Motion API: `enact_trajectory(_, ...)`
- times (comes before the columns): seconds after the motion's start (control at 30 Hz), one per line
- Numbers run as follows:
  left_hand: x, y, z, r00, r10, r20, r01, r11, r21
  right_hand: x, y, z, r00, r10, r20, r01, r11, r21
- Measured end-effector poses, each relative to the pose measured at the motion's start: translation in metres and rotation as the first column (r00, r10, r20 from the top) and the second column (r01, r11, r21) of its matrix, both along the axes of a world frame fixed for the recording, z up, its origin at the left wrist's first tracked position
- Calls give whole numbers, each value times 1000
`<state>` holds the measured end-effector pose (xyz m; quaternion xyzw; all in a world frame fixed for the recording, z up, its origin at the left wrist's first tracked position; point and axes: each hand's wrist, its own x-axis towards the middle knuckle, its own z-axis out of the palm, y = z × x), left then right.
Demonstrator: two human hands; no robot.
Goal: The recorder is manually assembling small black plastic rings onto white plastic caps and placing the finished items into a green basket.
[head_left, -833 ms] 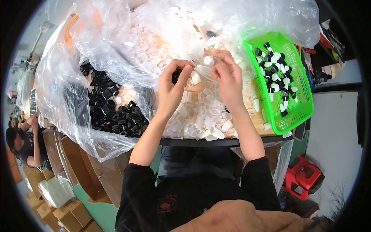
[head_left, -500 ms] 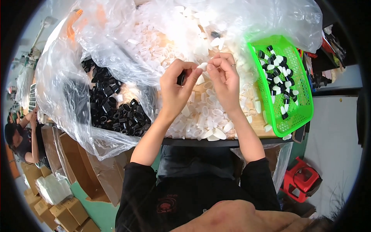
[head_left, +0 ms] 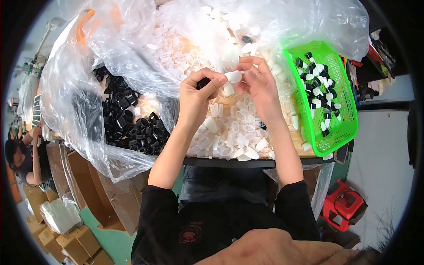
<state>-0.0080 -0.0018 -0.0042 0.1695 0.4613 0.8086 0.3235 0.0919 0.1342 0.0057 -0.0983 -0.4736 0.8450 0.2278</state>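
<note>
My left hand pinches a white oval plastic piece between thumb and forefinger. A black plastic cap is tucked inside the curled fingers of the same hand. My right hand is closed in around the right end of the white piece, fingers bent. Something pale and thin shows at its fingertips, too small to make out. Beneath both hands lies a heap of translucent oval rings and white pieces. To the left, loose black caps fill an open clear plastic bag.
A green perforated basket holding black-and-white assembled pieces stands at the table's right. Clear plastic sheeting covers the far side. A red stool is on the floor at right; cardboard boxes lie lower left. Another person works at far left.
The white piece has turned so its broad face shows more. My right hand has shifted slightly right, its fingers opening a little. My left hand keeps its pinch and has rolled slightly.
</note>
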Motion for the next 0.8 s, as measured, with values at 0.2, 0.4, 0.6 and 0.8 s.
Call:
enact_trajectory(0.2,-1,2,-1,977,-118,178,105,991,81,-1,3,-14,994,55,96,-52,998,-25)
enact_trajectory(0.4,-3,-2,1,998,-43,-47,44,999,27,0,6,-14,999,32,10,-31,994,-108)
enact_trajectory(0.6,8,2,7,676,151,-721,-334,935,-117,-2,-4,-9,999,-33,33,30,994,106)
enact_trajectory(0.8,9,5,3,497,130,-858,-397,913,-91,0,-2,-7,999,-22,44,8,954,299)
